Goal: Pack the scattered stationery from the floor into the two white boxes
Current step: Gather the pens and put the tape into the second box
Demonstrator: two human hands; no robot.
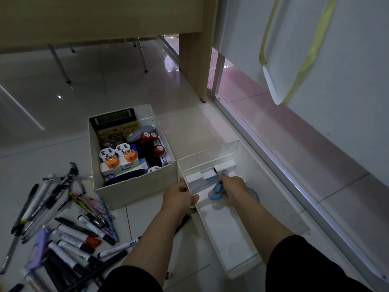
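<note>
Meanwhile the left hand (pixel 182 194) grips the near wall of the right white box (pixel 231 239), while the right hand (pixel 232 189) pinches a blue clip-like item (pixel 218 188) inside it.

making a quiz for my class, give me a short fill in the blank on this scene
1. The left hand grips the rim of the ___ box.
2. The right hand holds a ___ item inside that box.
3. The calculator lies in the ___ box.

Missing words: right; blue; left
</note>
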